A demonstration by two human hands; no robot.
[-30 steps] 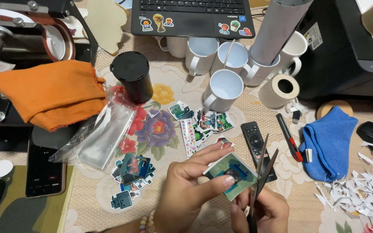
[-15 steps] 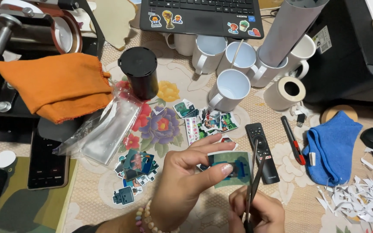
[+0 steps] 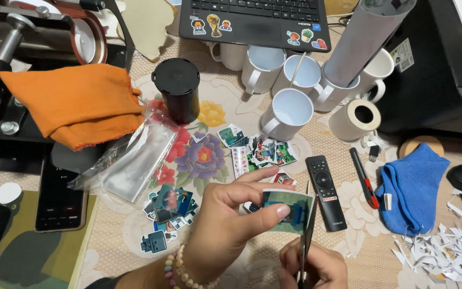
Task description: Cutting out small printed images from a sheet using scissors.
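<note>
Here, cloth: my orange cloth [image 3: 73,101] lies folded at the far left, well apart from my hands.
Sock: a blue sock [image 3: 410,187] rests right of the remote [image 3: 325,191].
Left hand: my left hand [image 3: 225,225] pinches the printed picture [image 3: 287,208] between thumb and forefinger, just above the table's near edge.
Right hand: my right hand [image 3: 314,267] is closed around the scissors [image 3: 306,235], blades at the picture's right edge.
Scraps: white paper trimmings [image 3: 445,251] are heaped at the right.
</note>
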